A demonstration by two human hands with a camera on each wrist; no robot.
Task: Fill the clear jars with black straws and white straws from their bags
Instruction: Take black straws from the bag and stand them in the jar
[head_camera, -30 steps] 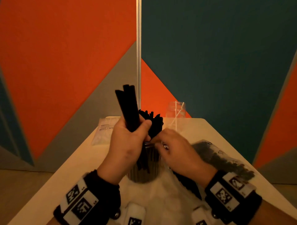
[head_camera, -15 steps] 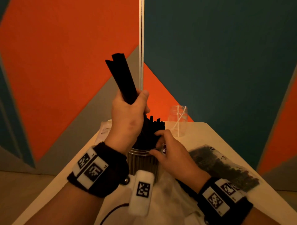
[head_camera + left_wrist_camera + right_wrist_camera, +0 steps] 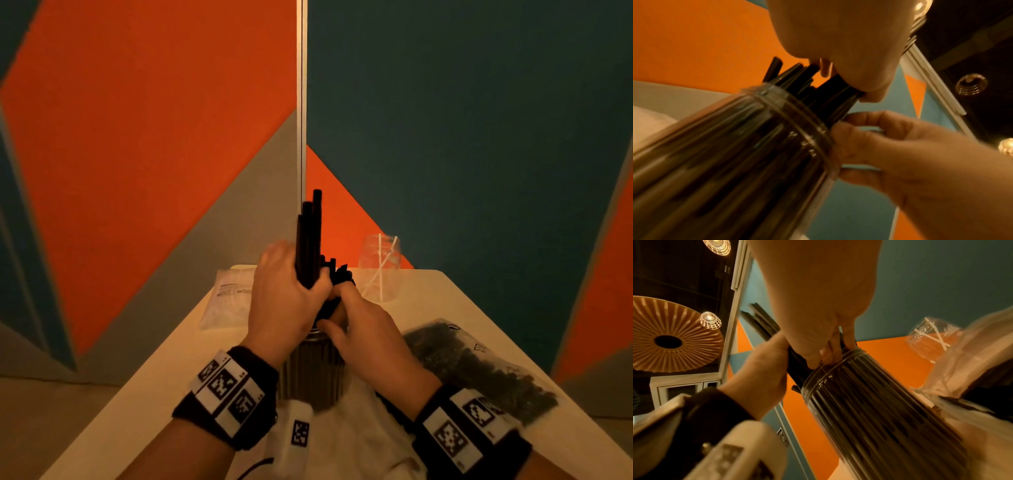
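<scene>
A clear jar (image 3: 313, 373) packed with black straws stands on the table in front of me. My left hand (image 3: 305, 287) grips a bundle of black straws (image 3: 310, 236) upright, its lower ends at the jar's mouth. My right hand (image 3: 337, 320) curls round the straws sticking out just above the rim. In the left wrist view the jar (image 3: 735, 162) fills the lower left, with the right hand (image 3: 869, 138) at its neck. The right wrist view shows the jar (image 3: 869, 410) and the left hand (image 3: 764, 366). A second clear jar (image 3: 380, 270) at the back holds two white straws.
A bag of black straws (image 3: 479, 373) lies on the table's right side. A bag of white straws (image 3: 226, 301) lies at the back left. Crumpled clear plastic (image 3: 363, 431) lies in front of the jar. Orange and teal wall panels close off the far table edge.
My left hand rose with the bundle, then came back down to the jar's mouth, and the bundle now stands upright. My right hand stayed at the jar's rim.
</scene>
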